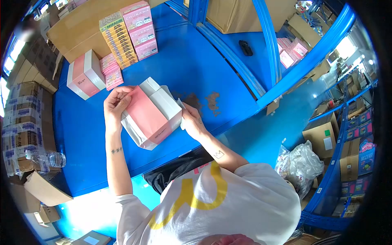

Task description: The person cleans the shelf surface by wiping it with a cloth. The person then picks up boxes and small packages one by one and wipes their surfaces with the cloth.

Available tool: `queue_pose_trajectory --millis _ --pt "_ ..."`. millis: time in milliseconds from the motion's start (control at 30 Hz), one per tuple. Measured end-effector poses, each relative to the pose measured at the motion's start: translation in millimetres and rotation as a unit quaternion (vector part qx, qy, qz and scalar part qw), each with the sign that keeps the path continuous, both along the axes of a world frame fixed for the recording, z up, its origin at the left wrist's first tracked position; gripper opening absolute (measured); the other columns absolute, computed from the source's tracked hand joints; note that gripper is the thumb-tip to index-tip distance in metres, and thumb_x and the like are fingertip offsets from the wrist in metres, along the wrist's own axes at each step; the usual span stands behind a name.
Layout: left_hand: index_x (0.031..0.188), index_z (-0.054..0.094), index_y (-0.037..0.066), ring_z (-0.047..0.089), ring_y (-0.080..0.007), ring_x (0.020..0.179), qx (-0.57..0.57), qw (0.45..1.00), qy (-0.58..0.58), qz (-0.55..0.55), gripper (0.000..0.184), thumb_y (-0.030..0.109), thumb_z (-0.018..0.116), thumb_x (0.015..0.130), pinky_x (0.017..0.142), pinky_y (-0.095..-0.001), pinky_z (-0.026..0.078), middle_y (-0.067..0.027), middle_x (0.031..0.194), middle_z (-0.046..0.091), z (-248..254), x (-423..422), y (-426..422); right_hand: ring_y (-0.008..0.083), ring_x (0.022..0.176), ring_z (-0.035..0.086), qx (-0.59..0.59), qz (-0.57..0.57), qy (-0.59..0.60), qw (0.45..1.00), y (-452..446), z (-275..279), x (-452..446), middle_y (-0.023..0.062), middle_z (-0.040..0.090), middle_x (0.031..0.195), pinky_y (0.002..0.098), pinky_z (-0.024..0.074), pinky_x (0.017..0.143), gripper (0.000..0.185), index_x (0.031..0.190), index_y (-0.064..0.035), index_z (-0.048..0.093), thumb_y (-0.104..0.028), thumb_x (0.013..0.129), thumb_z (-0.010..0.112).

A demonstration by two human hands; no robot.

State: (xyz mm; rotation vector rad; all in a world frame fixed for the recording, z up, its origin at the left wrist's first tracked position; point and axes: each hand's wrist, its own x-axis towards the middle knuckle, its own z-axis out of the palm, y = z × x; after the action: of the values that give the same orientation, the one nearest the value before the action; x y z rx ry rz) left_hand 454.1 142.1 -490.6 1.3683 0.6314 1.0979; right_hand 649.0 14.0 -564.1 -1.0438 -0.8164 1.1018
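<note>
Over the blue tabletop I hold a pink and white carton (148,115), tilted, its white flaps raised at the far end. My left hand (116,104) is closed on the upper left edge of the pink panel, thumb on top. At the carton's right white side, my right hand (193,122) grips the edge, its fingers partly hidden behind it. Thin whitish material shows around the carton's lower left side. Beyond my left hand stands a second pink and white box (86,74), beside small pink packs (111,71).
Yellow boxes (119,40) and pink boxes (141,30) are stacked at the back of the blue table (183,53). Blue rack posts (267,36) rise at the right. A plastic bottle (45,158) lies at the left by taped cartons (26,122). A black object (245,47) lies behind the rail.
</note>
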Motion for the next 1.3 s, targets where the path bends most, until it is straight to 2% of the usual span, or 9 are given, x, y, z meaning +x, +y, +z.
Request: queue_pose_trajectory --millis 300,433,800,933,1100,1133,1267,1300 --pt "0.103 0.065 0.001 0.059 -0.0104 0.081 0.009 1.000 0.001 0.001 0.015 -0.004 0.058 0.090 0.080 -0.0183 0.047 -0.0112 0.105 0.068 -1.6 -0.3 1.3 0.0030 0.064 0.040 0.027 -0.016 0.011 0.999 1.1 -1.1 -3.2 -0.0020 0.057 0.075 0.0208 0.0280 0.054 0.030 0.113 -0.0065 0.063 -0.026 0.102 0.043" --pt "0.103 0.065 0.001 0.058 -0.0093 0.079 0.010 1.000 0.010 0.003 0.015 -0.004 0.058 0.090 0.077 -0.0172 0.047 -0.0103 0.103 0.067 -0.5 -1.1 0.8 0.0066 0.083 0.051 -0.024 0.030 -0.043 0.998 -1.7 -1.3 5.1 0.0062 0.065 0.101 0.0179 0.0370 0.067 0.043 0.133 0.0014 0.052 -0.024 0.101 0.040" --pt "0.103 0.065 0.001 0.055 -0.0076 0.074 0.017 1.000 0.011 0.003 0.015 -0.004 0.058 0.091 0.073 -0.0161 0.046 -0.0093 0.099 0.067 -0.4 -0.3 0.4 0.0076 0.087 0.052 -0.021 0.018 -0.038 0.999 -2.5 2.3 3.0 0.0071 0.066 0.104 0.0180 0.0381 0.069 0.044 0.134 0.0017 0.051 -0.024 0.101 0.039" --pt "0.102 0.065 0.001 0.055 -0.0075 0.074 0.010 1.000 0.002 0.009 0.014 -0.003 0.058 0.091 0.073 -0.0160 0.046 -0.0094 0.098 0.067 0.4 1.2 -0.5 0.0079 0.087 0.053 -0.064 0.036 -0.060 0.996 -4.7 10.6 5.7 0.0083 0.065 0.108 0.0194 0.0397 0.071 0.044 0.133 0.0025 0.051 -0.025 0.101 0.041" --pt "0.102 0.065 0.001 0.053 -0.0066 0.071 0.011 1.000 0.008 0.016 0.013 -0.002 0.059 0.091 0.072 -0.0157 0.046 -0.0086 0.096 0.067 3.0 2.5 -2.8 0.0090 0.089 0.055 -0.037 0.035 -0.043 0.998 -5.5 9.8 4.7 0.0098 0.065 0.111 0.0204 0.0418 0.075 0.044 0.132 0.0029 0.052 -0.025 0.100 0.044" --pt "0.102 0.065 0.001 0.053 -0.0066 0.071 0.011 1.000 0.008 0.019 0.013 -0.002 0.059 0.091 0.072 -0.0157 0.046 -0.0086 0.096 0.067 2.2 1.5 -2.2 0.0090 0.089 0.055 -0.037 0.038 -0.043 0.998 -4.7 8.1 3.9 0.0098 0.065 0.111 0.0204 0.0418 0.075 0.044 0.132 0.0029 0.052 -0.025 0.100 0.044" --pt "0.106 0.064 0.002 0.061 -0.0127 0.086 0.005 0.999 0.033 0.001 0.023 -0.009 0.055 0.088 0.080 -0.0191 0.047 -0.0125 0.108 0.066 -2.9 -3.7 3.1 0.0034 0.068 0.044 0.006 -0.009 0.025 1.000 1.9 -10.6 -0.3 -0.0004 0.062 0.084 0.0197 0.0314 0.058 0.032 0.122 -0.0021 0.060 -0.021 0.100 0.045" --pt "0.106 0.064 0.002 0.061 -0.0127 0.086 0.004 0.999 0.033 0.006 0.023 -0.009 0.055 0.088 0.080 -0.0191 0.047 -0.0125 0.108 0.066 -1.5 -4.6 3.4 0.0034 0.068 0.044 0.005 -0.004 0.025 1.000 2.2 -14.4 0.1 -0.0004 0.062 0.084 0.0197 0.0314 0.058 0.032 0.122 -0.0021 0.060 -0.021 0.100 0.045"
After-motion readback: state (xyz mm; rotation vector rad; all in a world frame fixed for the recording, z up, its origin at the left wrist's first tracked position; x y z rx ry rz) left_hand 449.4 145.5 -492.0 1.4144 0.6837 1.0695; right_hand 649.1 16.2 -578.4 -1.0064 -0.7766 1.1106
